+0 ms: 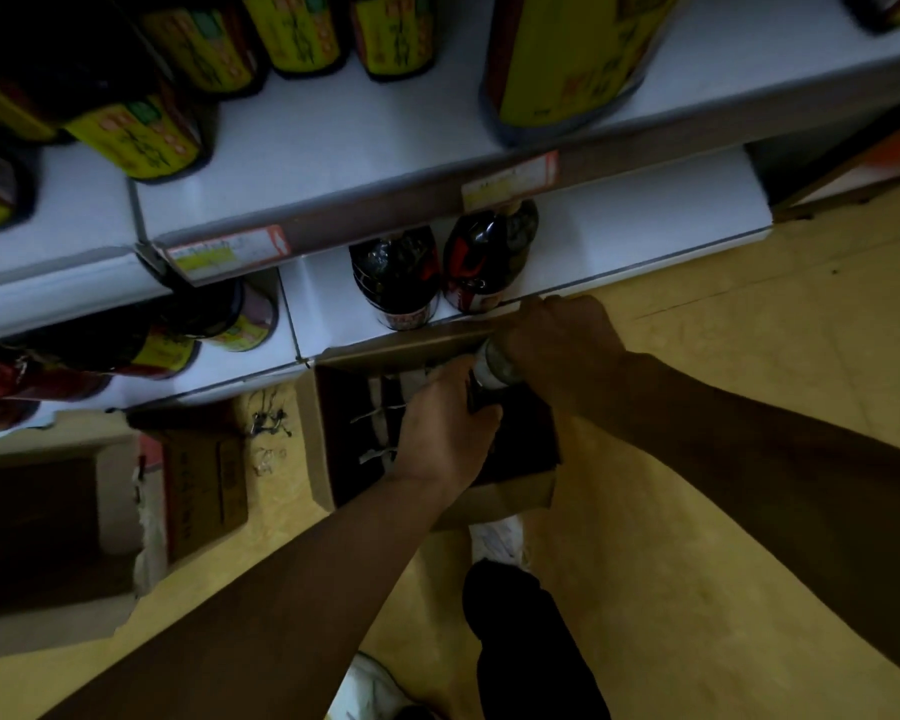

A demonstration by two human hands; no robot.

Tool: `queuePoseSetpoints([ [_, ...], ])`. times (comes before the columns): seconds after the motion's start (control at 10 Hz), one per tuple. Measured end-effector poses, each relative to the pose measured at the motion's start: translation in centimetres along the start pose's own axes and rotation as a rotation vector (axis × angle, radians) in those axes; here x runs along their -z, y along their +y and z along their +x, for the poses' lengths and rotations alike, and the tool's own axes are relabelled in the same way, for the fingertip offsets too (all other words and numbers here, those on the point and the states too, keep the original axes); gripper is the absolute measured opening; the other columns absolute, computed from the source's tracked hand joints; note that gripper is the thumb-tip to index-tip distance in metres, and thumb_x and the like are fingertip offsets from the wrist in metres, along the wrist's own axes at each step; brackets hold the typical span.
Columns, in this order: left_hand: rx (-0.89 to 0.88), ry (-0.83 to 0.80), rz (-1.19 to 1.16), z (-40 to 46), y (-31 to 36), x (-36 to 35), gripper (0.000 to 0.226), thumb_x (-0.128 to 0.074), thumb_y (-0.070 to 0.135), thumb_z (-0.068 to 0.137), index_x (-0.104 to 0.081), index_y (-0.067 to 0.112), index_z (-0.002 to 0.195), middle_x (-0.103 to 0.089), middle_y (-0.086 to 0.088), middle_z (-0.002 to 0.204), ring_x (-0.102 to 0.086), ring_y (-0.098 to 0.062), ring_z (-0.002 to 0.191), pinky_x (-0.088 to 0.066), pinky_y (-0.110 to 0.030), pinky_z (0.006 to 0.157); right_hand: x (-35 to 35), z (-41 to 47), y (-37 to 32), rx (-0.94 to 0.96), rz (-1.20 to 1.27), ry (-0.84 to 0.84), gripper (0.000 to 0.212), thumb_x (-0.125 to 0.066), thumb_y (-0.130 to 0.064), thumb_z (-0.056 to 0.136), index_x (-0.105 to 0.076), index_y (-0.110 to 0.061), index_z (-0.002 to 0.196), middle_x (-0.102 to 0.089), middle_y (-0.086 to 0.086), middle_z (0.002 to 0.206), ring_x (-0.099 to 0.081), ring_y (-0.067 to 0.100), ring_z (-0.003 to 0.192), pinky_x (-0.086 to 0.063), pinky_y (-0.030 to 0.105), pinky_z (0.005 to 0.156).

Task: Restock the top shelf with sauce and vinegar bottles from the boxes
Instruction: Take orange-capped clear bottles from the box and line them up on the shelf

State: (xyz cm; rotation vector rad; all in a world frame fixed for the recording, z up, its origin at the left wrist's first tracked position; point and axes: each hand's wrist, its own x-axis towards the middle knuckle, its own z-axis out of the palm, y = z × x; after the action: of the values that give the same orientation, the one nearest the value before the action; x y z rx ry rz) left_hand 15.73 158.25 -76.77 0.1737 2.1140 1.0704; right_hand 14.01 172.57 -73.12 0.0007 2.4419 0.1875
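Gripping bottle (492, 368) neck, right hand (557, 337) curled, left hand (440, 431) clasping its body

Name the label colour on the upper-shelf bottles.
Yellow, on dark bottles, clearest in the head view.

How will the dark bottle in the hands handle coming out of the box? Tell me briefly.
The dark bottle looks full and glossy, so it is probably heavy for its size and somewhat slippery. Both the left hand and right hand hold it. It may be glass, so likely fragile. It is tall and narrow, apt to tip when set down.
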Motion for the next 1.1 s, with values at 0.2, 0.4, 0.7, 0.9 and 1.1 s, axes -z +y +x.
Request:
queuePoseSetpoints([
  [0.2,-0.106,-0.006,0.057,-5.2,5.0,4.4,0.077,-0.072,0.023,0.087,-0.03,0.023,0.15,-0.043,0.01,0.144,-0.042,-0.006,0.128,-0.034,-0.018,0.104,8.3,-8.5,-0.9,0.059,0.001,0.223,0.024,-0.082,-0.017,0.066,-0.07,-0.009,0.086,-0.064,0.012,0.086,-0.064,0.027,0.072,-0.013,0.02,0.049],
  [0.4,-0.252,-0.015,0.013,-11.1,10.8,10.2,0.091,-0.078,0.025,0.081,-0.022,0.03,0.153,-0.032,0.015,0.154,-0.034,-0.002,0.137,-0.037,-0.028,0.112,17.8,-17.1,-0.6,0.042,0.077,0.411,0.009,-0.056,-0.026,0.09,-0.049,-0.019,0.09,-0.053,0.005,0.092,-0.057,0.03,0.09,-0.03,0.032,0.06],
  [0.7,-0.497,0.167,-0.062,-21.1,20.0,17.9,0.071,-0.083,0.031,0.071,-0.04,0.051,0.123,-0.053,0.02,0.126,-0.054,0.0,0.113,-0.049,-0.031,0.092,32.3,-30.4,-2.3,0.127,0.185,0.683,0.018,-0.061,-0.033,0.082,-0.058,-0.02,0.094,-0.056,0.002,0.086,-0.053,0.025,0.079,-0.044,0.038,0.062],
  [0.9,-0.567,0.191,-0.113,-27.8,26.0,22.0,0.067,-0.081,0.037,0.072,-0.039,0.04,0.125,-0.057,0.014,0.115,-0.06,-0.003,0.099,-0.057,-0.033,0.077,39.7,-38.2,-3.1,0.152,0.246,0.806,0.014,-0.063,-0.034,0.078,-0.058,-0.024,0.086,-0.055,-0.001,0.075,-0.051,0.02,0.07,-0.04,0.036,0.055],
  [1.1,-0.648,0.209,-0.163,-34.2,31.9,25.8,0.064,-0.082,0.033,0.071,-0.037,0.045,0.116,-0.058,0.014,0.11,-0.06,-0.004,0.101,-0.055,-0.038,0.088,46.9,-44.4,-3.3,0.147,0.3,0.955,0.023,-0.066,-0.042,0.075,-0.059,-0.021,0.082,-0.061,-0.001,0.075,-0.056,0.021,0.071,-0.05,0.043,0.063],
])
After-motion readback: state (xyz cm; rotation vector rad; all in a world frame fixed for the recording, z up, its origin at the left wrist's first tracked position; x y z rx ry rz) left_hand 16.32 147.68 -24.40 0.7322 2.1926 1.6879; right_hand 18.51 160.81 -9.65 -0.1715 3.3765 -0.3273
